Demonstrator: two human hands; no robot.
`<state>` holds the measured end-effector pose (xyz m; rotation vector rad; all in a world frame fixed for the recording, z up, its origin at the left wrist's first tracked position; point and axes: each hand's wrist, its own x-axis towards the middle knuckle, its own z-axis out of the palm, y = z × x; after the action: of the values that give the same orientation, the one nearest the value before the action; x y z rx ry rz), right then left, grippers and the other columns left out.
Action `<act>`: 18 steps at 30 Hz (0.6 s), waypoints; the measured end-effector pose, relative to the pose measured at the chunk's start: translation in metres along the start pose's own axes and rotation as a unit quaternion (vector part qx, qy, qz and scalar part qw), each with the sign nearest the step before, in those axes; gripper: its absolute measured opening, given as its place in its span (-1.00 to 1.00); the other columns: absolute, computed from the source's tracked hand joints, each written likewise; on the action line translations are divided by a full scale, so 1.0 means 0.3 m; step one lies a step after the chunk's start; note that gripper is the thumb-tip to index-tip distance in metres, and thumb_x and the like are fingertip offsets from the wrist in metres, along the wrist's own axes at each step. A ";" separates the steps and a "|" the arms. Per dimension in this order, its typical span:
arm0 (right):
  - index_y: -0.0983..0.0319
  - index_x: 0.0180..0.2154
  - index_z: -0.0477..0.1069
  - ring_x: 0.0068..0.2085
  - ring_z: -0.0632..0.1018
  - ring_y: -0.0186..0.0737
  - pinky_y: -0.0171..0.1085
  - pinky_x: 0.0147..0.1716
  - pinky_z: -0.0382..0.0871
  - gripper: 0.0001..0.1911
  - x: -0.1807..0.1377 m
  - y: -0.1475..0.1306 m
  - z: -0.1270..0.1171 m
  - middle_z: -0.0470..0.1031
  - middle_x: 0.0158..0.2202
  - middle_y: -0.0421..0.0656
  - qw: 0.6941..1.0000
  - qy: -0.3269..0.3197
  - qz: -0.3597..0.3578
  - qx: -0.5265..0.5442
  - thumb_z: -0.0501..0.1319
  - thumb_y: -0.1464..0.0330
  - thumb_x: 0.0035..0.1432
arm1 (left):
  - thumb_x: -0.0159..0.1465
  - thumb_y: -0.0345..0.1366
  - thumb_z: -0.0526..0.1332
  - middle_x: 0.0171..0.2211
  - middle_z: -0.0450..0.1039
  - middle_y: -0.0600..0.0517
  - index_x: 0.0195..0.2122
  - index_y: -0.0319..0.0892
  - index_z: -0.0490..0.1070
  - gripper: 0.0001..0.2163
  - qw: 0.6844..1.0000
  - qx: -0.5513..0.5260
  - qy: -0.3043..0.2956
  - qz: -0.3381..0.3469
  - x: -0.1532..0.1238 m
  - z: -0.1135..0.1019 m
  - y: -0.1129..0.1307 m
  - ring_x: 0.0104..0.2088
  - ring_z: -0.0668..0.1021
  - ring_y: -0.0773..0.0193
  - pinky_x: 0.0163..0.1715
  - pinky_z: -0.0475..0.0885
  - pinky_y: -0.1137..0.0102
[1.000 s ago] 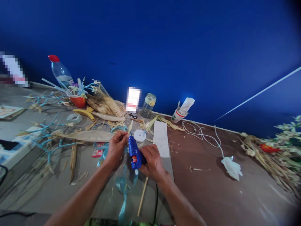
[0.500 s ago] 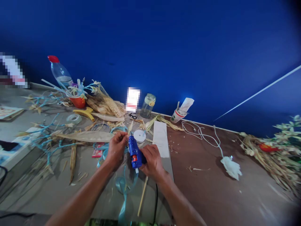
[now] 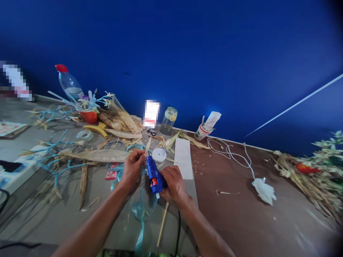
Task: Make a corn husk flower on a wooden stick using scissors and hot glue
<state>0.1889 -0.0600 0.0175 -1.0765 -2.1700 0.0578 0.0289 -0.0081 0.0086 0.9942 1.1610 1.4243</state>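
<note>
A blue glue gun (image 3: 153, 175) is gripped by its handle in my right hand (image 3: 173, 184). The gun's nozzle points away from me, and a white glue stick (image 3: 158, 196) pokes out of its rear. My left hand (image 3: 134, 167) is closed in a pinch beside the nozzle, on a pale pointed husk piece (image 3: 148, 145) that stands up by the fingertips; the fingers partly hide it. Light blue ribbon (image 3: 138, 210) hangs and curls below and beside my hands. A white ribbon spool (image 3: 159, 155) lies just beyond the gun.
Blue-wrapped twigs (image 3: 56, 167) and a long dry husk (image 3: 99, 155) lie left. Behind are a red pot (image 3: 89, 116), a bottle (image 3: 70, 84), a glass jar (image 3: 168, 121) and a cup (image 3: 203, 131). White paper (image 3: 182, 157) and a thin stick (image 3: 162, 225) lie nearby; dried flowers (image 3: 313, 178) sit right.
The rear of the glue gun has shifted slightly right and down, with my right hand moving along. My left hand stays almost where it was.
</note>
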 end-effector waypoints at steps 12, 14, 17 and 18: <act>0.26 -0.35 0.34 -0.43 0.37 -0.21 -0.22 -0.38 0.13 -0.73 -0.003 0.007 0.012 0.36 -0.49 -0.14 1.000 0.008 0.011 0.024 0.04 0.20 0.21 | 0.05 -0.23 0.28 -0.59 0.30 0.14 -0.47 -0.18 0.39 -0.86 1.000 0.000 0.002 0.004 0.006 -0.002 -0.009 -0.55 0.30 0.39 -0.52 0.21 0.47; 0.26 -0.36 0.34 -0.43 0.37 -0.21 -0.22 -0.38 0.12 -0.72 -0.004 0.010 0.014 0.36 -0.49 -0.14 1.000 0.009 0.011 0.021 0.04 0.19 0.21 | 0.05 -0.22 0.28 -0.59 0.31 0.14 -0.47 -0.18 0.39 -0.85 1.000 0.003 0.003 0.005 0.005 -0.001 -0.005 -0.56 0.30 0.38 -0.53 0.22 0.46; 0.26 -0.36 0.34 -0.43 0.37 -0.22 -0.22 -0.38 0.13 -0.73 -0.005 0.011 0.014 0.36 -0.49 -0.14 1.000 0.006 0.005 0.026 0.05 0.19 0.21 | 0.06 -0.22 0.28 -0.59 0.31 0.14 -0.45 -0.18 0.40 -0.85 1.000 0.015 0.003 0.000 0.005 -0.002 -0.002 -0.56 0.31 0.38 -0.51 0.23 0.46; 0.26 -0.36 0.34 -0.43 0.37 -0.22 -0.22 -0.38 0.13 -0.74 -0.005 0.010 0.013 0.36 -0.49 -0.15 1.000 0.006 0.007 0.029 0.06 0.20 0.20 | 0.06 -0.22 0.28 -0.59 0.31 0.14 -0.45 -0.19 0.40 -0.85 1.000 0.017 0.001 0.000 0.005 -0.002 -0.002 -0.55 0.31 0.38 -0.51 0.23 0.46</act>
<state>0.1893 -0.0581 0.0127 -1.0566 -2.1377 0.1191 0.0282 -0.0067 0.0079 1.0158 1.1912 1.4095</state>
